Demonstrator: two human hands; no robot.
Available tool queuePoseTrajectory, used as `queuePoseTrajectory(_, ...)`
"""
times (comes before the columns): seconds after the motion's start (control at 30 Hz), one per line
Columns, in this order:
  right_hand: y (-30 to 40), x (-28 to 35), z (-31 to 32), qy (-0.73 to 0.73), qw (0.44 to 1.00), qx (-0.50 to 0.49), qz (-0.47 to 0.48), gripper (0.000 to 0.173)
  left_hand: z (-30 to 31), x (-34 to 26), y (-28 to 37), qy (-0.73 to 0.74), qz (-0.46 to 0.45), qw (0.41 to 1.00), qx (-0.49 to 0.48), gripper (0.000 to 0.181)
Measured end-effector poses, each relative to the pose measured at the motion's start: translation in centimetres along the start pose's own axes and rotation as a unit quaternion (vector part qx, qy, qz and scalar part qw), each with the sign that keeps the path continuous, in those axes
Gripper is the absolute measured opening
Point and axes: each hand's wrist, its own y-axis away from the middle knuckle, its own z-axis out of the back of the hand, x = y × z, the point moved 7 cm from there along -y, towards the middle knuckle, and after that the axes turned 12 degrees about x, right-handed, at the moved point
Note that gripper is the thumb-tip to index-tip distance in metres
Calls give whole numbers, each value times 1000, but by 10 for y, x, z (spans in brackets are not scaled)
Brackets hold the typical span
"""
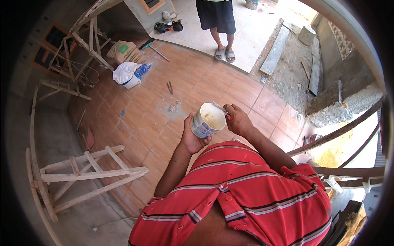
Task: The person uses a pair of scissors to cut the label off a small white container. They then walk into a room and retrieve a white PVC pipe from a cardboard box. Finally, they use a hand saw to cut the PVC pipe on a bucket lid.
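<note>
My left hand holds a small printed tub from its left side and underneath. The tub is tilted so that its mouth faces up, and pale, off-white material coats the inside. At the tub's right rim, my right hand is closed around a hand tool with a red part on its handle. A thin metal blade reaches from that hand over the rim; its exact kind cannot be told. Below both hands lies the tiled floor, with a pair of pliers or pincers and whitish spatters on it.
A person in sandals stands on the pale raised floor ahead. Paper sacks, a white bucket with a cloth-like cover and a squeegee or broom are at the upper left. Wooden trestles stand left; planks lie upper right.
</note>
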Motion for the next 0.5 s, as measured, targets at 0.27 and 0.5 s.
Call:
queuePoseTrajectory(0.27, 4, 5, 5, 46, 998, -22, 46, 39, 6, -1, 0, -12, -29, 999, -32, 76)
queuePoseTrajectory(0.5, 5, 4, 5, 31, 998, -47, 33, 33, 2, 1, -4, -18, -11, 1000, -19, 78)
